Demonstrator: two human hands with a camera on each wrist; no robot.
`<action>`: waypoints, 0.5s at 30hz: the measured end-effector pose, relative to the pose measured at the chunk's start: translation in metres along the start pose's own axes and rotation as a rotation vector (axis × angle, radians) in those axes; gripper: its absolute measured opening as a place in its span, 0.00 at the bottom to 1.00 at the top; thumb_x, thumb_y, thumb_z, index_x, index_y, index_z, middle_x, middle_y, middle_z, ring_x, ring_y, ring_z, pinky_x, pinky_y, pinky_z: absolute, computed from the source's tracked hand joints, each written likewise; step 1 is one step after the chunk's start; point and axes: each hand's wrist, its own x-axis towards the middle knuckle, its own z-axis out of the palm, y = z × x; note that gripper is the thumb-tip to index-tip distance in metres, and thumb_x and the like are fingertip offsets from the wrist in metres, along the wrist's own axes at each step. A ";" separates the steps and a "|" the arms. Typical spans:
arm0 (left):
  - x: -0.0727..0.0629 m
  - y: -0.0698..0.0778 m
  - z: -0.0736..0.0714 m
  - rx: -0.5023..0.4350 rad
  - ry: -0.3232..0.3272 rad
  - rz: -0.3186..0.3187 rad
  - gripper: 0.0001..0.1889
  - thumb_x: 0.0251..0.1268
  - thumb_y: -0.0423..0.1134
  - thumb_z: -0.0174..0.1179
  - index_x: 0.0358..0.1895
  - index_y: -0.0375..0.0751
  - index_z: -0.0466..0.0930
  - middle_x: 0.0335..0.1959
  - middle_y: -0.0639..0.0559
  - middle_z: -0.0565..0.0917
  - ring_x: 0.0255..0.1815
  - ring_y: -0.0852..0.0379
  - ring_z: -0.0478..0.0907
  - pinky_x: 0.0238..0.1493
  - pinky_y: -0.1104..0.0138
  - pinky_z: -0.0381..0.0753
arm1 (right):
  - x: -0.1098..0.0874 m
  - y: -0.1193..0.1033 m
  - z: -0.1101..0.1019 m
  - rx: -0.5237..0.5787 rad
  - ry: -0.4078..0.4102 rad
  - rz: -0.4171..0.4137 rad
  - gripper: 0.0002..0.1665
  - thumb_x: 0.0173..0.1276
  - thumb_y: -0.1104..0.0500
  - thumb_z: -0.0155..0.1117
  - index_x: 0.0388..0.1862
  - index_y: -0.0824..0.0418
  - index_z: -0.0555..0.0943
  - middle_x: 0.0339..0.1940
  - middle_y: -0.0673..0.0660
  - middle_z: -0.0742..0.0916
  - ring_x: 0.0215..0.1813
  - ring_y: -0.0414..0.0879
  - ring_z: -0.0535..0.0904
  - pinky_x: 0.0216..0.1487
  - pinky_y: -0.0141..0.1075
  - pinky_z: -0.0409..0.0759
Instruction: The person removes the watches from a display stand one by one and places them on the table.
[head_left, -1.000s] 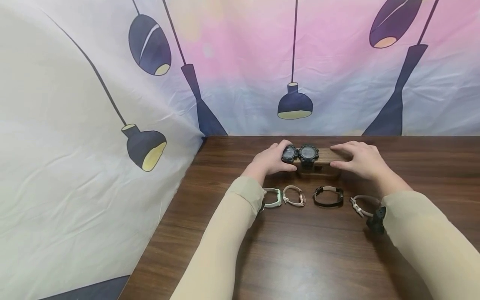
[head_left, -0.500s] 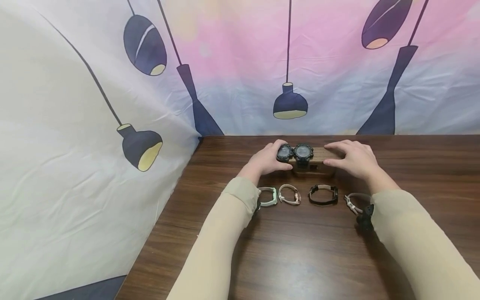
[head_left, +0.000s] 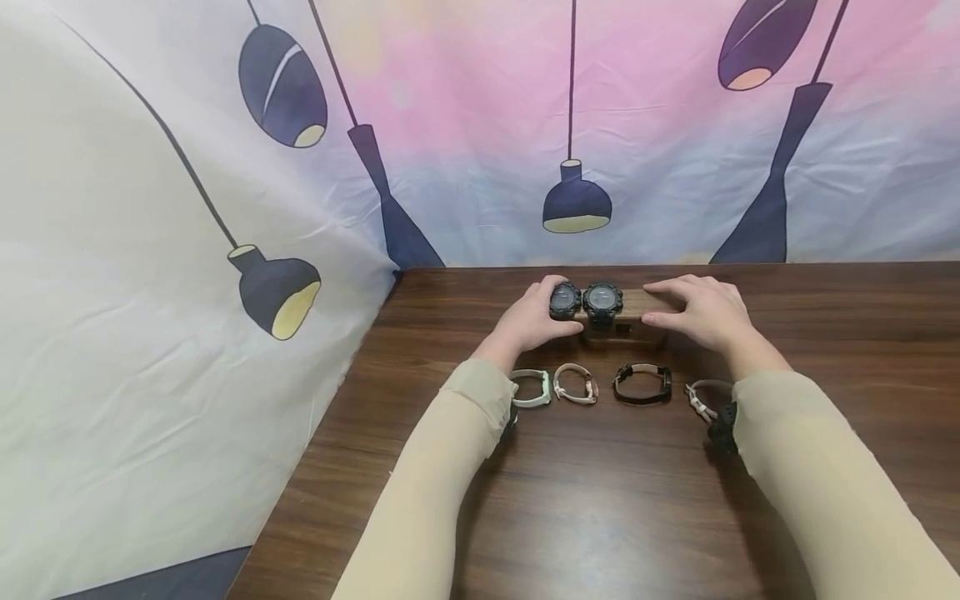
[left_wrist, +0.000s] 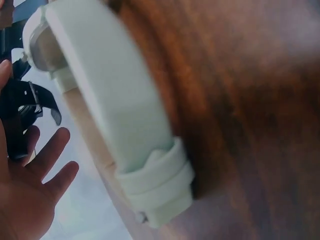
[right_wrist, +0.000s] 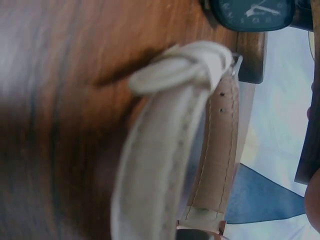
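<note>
A wooden watch stand (head_left: 639,302) lies at the far side of the table, with two chunky black digital watches, the left watch (head_left: 565,300) and the right watch (head_left: 603,302), strapped side by side on its bar. My left hand (head_left: 525,321) grips the bar's left end around the outer watch, thumb in front and fingers behind. At the bare right end, my right hand (head_left: 705,312) pinches the bar between thumb and fingers. Nearer me stand a mint-green watch (left_wrist: 115,90), a pale pink watch (head_left: 595,389), a black square-faced watch (right_wrist: 255,11) and a white-strapped watch (right_wrist: 160,135).
The brown wooden table (head_left: 585,500) ends at the back against a fabric backdrop (head_left: 480,183) printed with lamps. Another pale cloth (head_left: 135,375) hangs along the left edge. Black wrist cameras, such as the right wrist camera (head_left: 723,429), sit close to the outer watches.
The head view has shifted slightly, so everything appears a little further left. Both hands keep their places at the stand's ends, and the watches stay where they were.
</note>
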 end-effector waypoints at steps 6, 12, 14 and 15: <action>0.000 -0.001 0.003 0.011 0.019 0.015 0.42 0.52 0.57 0.67 0.69 0.55 0.57 0.57 0.49 0.69 0.52 0.53 0.73 0.50 0.57 0.73 | -0.001 0.004 0.001 0.003 -0.018 0.005 0.39 0.59 0.30 0.57 0.64 0.49 0.73 0.62 0.61 0.74 0.62 0.62 0.65 0.57 0.60 0.55; 0.000 -0.001 0.001 0.009 0.005 0.014 0.41 0.51 0.57 0.67 0.68 0.56 0.57 0.58 0.48 0.69 0.53 0.53 0.73 0.51 0.56 0.73 | 0.000 0.004 0.000 0.015 -0.020 0.012 0.39 0.58 0.29 0.57 0.64 0.49 0.74 0.62 0.61 0.74 0.62 0.62 0.64 0.58 0.61 0.53; 0.001 -0.001 0.000 0.006 0.008 0.017 0.41 0.51 0.57 0.67 0.68 0.55 0.58 0.59 0.49 0.69 0.53 0.53 0.73 0.52 0.56 0.72 | 0.001 0.003 -0.001 0.021 -0.020 0.012 0.40 0.58 0.29 0.58 0.64 0.49 0.74 0.62 0.61 0.74 0.62 0.62 0.64 0.58 0.61 0.53; 0.001 -0.002 0.000 0.005 0.009 0.022 0.41 0.52 0.56 0.67 0.68 0.55 0.58 0.59 0.49 0.68 0.54 0.53 0.72 0.52 0.57 0.72 | 0.001 0.003 -0.002 0.024 -0.020 0.012 0.39 0.58 0.29 0.58 0.63 0.48 0.74 0.62 0.61 0.74 0.62 0.62 0.64 0.58 0.61 0.53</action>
